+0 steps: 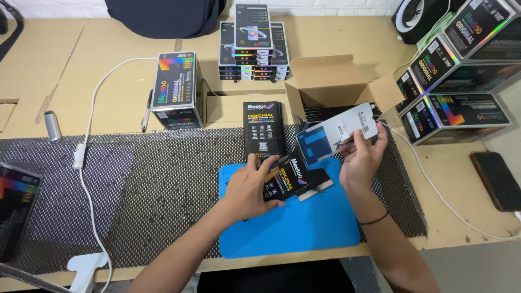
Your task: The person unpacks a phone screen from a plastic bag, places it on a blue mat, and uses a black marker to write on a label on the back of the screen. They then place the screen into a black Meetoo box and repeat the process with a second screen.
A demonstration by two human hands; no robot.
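The slim black printed cardboard box (286, 177) sits in the left hand (251, 187), grip closed around its lower end, over the blue rubber work mat (304, 228). The right hand (361, 157) pinches a flat white-and-blue glossy panel (335, 133) by one edge; held so lightly and tilted, it could slip and land on the black mesh liner (163, 179) covering the table (81, 70), or knock the open brown carton (331, 87) just behind.

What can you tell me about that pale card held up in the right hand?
The card is a flat, whitish rectangle, cardboard by its look, with a large blue panel and small dark printed marks. The right hand pinches its lower edge, tilting it above the blue mat, just in front of the open cardboard box.
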